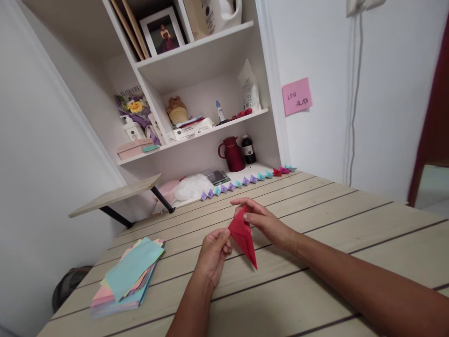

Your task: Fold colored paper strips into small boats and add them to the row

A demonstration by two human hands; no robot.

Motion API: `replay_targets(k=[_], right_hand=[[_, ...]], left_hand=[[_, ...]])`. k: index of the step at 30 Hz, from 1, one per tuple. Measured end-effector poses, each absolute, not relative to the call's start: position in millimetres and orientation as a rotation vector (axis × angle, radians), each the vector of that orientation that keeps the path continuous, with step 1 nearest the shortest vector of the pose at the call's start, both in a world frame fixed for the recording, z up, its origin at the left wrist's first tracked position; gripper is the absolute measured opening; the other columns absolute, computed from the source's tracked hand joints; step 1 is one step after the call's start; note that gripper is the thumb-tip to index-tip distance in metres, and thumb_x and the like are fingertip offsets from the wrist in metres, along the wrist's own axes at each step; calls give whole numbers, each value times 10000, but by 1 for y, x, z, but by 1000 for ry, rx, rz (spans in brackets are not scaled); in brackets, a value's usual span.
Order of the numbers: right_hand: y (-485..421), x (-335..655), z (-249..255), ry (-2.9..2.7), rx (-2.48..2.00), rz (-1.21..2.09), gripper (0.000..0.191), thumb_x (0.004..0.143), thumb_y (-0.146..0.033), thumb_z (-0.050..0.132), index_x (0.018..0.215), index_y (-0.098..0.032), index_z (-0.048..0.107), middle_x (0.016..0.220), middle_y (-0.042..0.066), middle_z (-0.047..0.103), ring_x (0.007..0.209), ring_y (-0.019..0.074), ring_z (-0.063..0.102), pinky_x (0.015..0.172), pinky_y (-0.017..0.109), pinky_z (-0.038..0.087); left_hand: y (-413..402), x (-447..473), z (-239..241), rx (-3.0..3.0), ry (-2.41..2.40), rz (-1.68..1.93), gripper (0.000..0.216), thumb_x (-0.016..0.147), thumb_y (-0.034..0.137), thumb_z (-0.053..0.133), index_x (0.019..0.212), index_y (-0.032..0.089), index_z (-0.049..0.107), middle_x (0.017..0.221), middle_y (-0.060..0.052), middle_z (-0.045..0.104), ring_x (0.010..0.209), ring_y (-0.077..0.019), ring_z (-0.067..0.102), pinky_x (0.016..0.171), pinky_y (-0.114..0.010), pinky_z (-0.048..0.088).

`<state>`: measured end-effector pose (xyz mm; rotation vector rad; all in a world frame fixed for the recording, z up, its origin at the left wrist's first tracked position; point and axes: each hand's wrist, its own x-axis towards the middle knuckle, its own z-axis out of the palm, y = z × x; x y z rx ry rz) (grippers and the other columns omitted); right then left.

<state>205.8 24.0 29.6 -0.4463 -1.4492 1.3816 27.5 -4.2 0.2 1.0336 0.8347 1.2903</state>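
Spreading across the lower view, the slatted desk [351, 220] carries a stack of coloured paper sheets [135, 267] toward its left edge. Well right of that, around the middle of the desk and well short of its far edge, is the red folded paper [243, 236]; whether its lower tip touches the slats cannot be told. It should be very light and dry to the grip, stiffer where layers double, yet easily bent and likely to tear if creases are forced. Best take hold at the thick left corner and the upper layers, leaving the thin lower point free.

Both forearms reach in from the near side, the right one at a shallower slant. The left hand [213, 252] is curled narrow, pinching the left corner between thumb and fingers. The right hand [268, 224] lightly holds the upper part, thumb in front, fingers stretched behind.
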Motion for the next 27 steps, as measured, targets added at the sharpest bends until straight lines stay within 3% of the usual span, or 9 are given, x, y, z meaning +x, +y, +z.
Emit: replay_targets(k=[6, 12, 18, 23, 27], right_hand=[[39, 203, 17, -1450, -536, 1338, 391, 712, -197, 631, 1098, -222, 581, 784, -23, 563, 702, 133, 523, 656, 260, 411], [49, 202, 3, -1567, -644, 1244, 265, 637, -134, 645, 872, -202, 545, 665, -64, 518, 577, 93, 445, 541, 211, 343], [43, 201, -3, -1736, -696, 1252, 288, 640, -141, 614, 889, -207, 487, 582, -90, 522, 482, 84, 433, 461, 189, 309], [40, 197, -9, -1919, -777, 1096, 217, 653, -126, 607, 828, -205, 505, 684, -46, 609, 598, 123, 542, 563, 219, 395], [37, 194, -11, -2046, -864, 864, 213, 645, -124, 632, 775, -217, 491, 642, -62, 543, 606, 135, 506, 581, 231, 364]], left_hand=[[-3, 27, 1, 1049, 907, 1337, 328, 709, 377, 764, 627, 142, 550, 529, 51, 472, 490, -47, 375, 504, -179, 310], [-1, 26, 0, 1130, 983, 1307, 344, 718, 417, 734, 623, 144, 549, 535, 39, 492, 493, -57, 421, 531, -193, 360], [4, 28, -5, 1287, 1123, 1259, 228, 699, 330, 720, 756, 122, 648, 566, 8, 583, 483, -78, 479, 523, -208, 375], [7, 29, -8, 1352, 1208, 1273, 362, 717, 308, 673, 1029, 132, 623, 628, 19, 606, 471, -82, 489, 511, -212, 380], [6, 29, -9, 1403, 1241, 1289, 331, 736, 267, 632, 1046, 153, 605, 735, -7, 629, 612, -116, 571, 587, -223, 428]])
